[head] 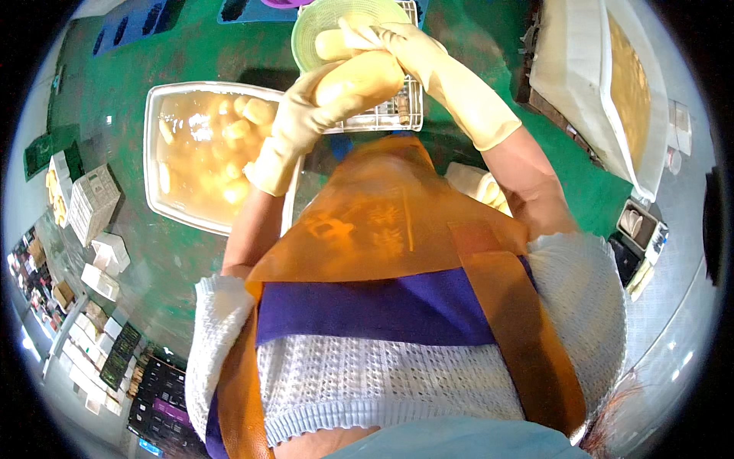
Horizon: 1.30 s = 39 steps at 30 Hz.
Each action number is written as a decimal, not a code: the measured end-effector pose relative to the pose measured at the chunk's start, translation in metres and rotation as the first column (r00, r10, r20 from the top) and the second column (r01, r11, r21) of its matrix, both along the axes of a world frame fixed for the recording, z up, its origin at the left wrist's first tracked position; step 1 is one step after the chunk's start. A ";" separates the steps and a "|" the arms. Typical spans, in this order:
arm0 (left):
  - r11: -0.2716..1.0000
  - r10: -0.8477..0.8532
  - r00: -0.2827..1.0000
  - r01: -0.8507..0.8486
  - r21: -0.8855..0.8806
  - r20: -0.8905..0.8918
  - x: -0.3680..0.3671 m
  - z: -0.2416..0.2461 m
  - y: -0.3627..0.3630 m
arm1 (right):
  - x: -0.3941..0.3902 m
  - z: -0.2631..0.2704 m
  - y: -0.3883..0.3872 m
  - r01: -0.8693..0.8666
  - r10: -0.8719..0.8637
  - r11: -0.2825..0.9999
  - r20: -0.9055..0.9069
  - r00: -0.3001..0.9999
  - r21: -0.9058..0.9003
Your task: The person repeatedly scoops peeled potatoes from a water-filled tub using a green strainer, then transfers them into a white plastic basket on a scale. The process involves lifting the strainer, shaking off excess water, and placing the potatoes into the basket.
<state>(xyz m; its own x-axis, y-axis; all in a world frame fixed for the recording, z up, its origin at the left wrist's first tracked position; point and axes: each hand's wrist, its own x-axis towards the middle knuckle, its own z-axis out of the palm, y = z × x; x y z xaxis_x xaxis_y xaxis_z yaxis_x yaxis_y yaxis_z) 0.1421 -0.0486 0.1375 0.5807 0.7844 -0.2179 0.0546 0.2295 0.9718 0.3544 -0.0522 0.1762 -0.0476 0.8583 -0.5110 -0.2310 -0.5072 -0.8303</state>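
Observation:
Both hands wear pale rubber gloves. My left hand (312,112) holds a thick, yellow, peeled-looking piece of produce (361,80), its kind unclear, at the top centre. My right hand (395,43) is at the far end of that piece, with something pale and thin at its fingers, perhaps a cloth or a strip; its grip is partly hidden. Beyond the hands, a green colander (307,34) has another yellow piece (332,45) in it or over it. The colander sits on a white wire rack (416,109).
To the left stands a white tub (150,155) of cloudy liquid with yellow pieces (235,129). A large white vat (608,103) is at the right. A pale bag or container (467,178) with yellow pieces lies by the apron's right edge. White crates (94,203) stand farther left.

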 end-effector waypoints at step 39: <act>0.945 -0.099 0.984 0.139 -0.297 0.146 -0.009 -0.005 0.016 | 0.013 -0.016 0.004 -0.307 0.029 0.915 0.717 0.697 0.262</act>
<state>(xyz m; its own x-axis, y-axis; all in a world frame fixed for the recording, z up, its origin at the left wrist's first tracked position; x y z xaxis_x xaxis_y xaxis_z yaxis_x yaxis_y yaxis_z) 0.1327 -0.0330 0.1324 0.7046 0.6153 -0.3535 -0.0197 0.5149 0.8570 0.3677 -0.0483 0.1598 0.0348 0.9896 -0.1398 0.5333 -0.1367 -0.8348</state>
